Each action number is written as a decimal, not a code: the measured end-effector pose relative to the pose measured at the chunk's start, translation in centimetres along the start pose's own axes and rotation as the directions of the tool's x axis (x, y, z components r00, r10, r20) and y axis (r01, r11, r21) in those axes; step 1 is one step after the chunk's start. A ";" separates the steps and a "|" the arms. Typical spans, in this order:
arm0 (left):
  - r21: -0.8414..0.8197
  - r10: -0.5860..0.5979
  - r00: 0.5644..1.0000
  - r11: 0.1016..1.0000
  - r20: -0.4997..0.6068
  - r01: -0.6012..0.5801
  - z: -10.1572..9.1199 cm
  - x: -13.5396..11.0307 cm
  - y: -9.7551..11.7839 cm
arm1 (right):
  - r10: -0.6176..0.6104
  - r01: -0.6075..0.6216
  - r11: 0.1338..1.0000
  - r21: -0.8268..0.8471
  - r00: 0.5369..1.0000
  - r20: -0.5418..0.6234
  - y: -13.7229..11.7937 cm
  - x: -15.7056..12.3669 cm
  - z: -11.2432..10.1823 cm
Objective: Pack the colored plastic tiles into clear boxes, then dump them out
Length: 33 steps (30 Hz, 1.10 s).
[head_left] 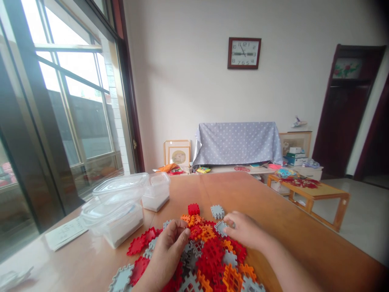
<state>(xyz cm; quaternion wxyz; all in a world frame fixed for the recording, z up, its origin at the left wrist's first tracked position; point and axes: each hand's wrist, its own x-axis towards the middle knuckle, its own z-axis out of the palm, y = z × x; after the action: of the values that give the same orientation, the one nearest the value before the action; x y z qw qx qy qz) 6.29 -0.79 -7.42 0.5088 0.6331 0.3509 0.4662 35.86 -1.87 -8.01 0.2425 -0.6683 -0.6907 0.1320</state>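
Note:
A heap of flat interlocking plastic tiles, red, orange and grey, lies on the wooden table in front of me. My left hand rests on the left side of the heap, fingers curled and pinched at an orange tile near the top. My right hand lies on the right side, its fingers closed on a grey tile. A red tile and a grey tile lie just beyond the heap.
Clear plastic boxes with lids stand at the left of the table, with a paper sheet beside them. A large window is at the left. A low wooden table and a cloth-covered cabinet stand farther back.

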 end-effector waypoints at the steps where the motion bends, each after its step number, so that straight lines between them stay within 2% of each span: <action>1: 0.007 0.013 1.000 1.000 -0.002 -0.013 0.0 0.0 0.0 | -0.012 0.012 0.999 -0.032 1.000 0.008 -0.4 -0.1 0.3; 4: 0.072 0.061 0.998 0.996 -0.006 -0.061 0.2 -0.1 0.2 | -0.038 0.041 0.995 -0.092 0.999 0.031 -1.2 -0.2 1.0; 8: 0.247 0.093 0.995 0.964 0.031 -0.098 0.4 -0.4 0.8 | -0.030 0.034 0.988 -0.153 0.999 0.030 -1.5 0.0 1.4; 12: 0.353 0.126 0.991 0.926 0.043 -0.133 0.6 -0.6 1.1 | -0.007 -0.002 0.987 -0.158 0.998 -0.057 -1.6 0.4 0.9; 14: 0.367 0.140 0.990 0.919 0.036 -0.143 0.6 -0.7 1.0 | -0.002 0.000 1.000 -0.019 0.993 -0.121 -1.9 0.4 0.7; 16: 0.385 0.159 0.987 0.910 0.020 -0.155 0.6 -0.7 1.0 | 0.005 0.023 0.972 0.233 0.993 -0.118 -2.6 0.2 1.0; 19: 0.419 0.198 0.980 0.892 -0.029 -0.168 0.5 -0.7 0.8 | -0.028 0.031 0.798 0.602 1.000 -0.014 -4.0 -0.4 1.9; 21: 0.448 0.217 0.973 0.880 -0.079 -0.159 0.3 -0.6 0.7 | -0.051 0.010 0.703 0.711 0.998 0.036 -4.9 -0.8 2.4; 23: 0.478 0.222 0.968 0.867 -0.119 -0.140 0.2 -0.6 0.6 | -0.055 0.021 0.730 0.684 0.998 0.028 -5.3 -1.1 2.4; 26: 0.504 0.226 0.968 0.852 -0.109 -0.142 0.0 -0.6 0.5 | -0.082 0.056 0.875 0.481 0.996 0.032 -5.3 -1.4 1.5; 31: 0.606 0.236 0.972 0.770 0.018 -0.198 0.2 -0.9 0.7 | -0.109 0.047 0.969 0.244 0.963 0.245 -4.7 -2.4 -0.7; 33: 0.663 0.257 0.966 0.716 0.040 -0.218 0.2 -1.0 0.8 | -0.137 0.099 0.983 0.153 0.955 0.264 -4.9 -2.9 -1.1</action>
<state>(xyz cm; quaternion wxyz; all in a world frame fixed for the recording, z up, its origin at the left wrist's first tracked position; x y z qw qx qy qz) 6.11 -1.91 -6.90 0.1772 0.7986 0.4229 0.3900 32.15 -5.26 -5.10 0.1980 -0.5828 -0.7455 0.2555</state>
